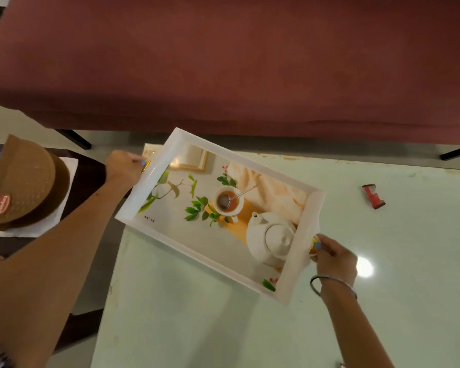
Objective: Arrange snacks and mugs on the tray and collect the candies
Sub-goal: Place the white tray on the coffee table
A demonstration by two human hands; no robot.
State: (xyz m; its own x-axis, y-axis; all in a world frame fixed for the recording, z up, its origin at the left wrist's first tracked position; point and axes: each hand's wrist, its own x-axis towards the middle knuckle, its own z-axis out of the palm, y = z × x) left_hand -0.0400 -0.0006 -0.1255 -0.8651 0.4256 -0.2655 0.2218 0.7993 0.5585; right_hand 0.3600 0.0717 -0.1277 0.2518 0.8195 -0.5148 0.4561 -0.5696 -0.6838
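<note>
Pale green glossy table (223, 328) — white tray (133, 197) with a printed teapot scene sits skewed across its far-left corner, partly overhanging the edge, whether flat on the top or lifted can't tell — small red candy wrapper (373, 196) lies well apart at right.
</note>
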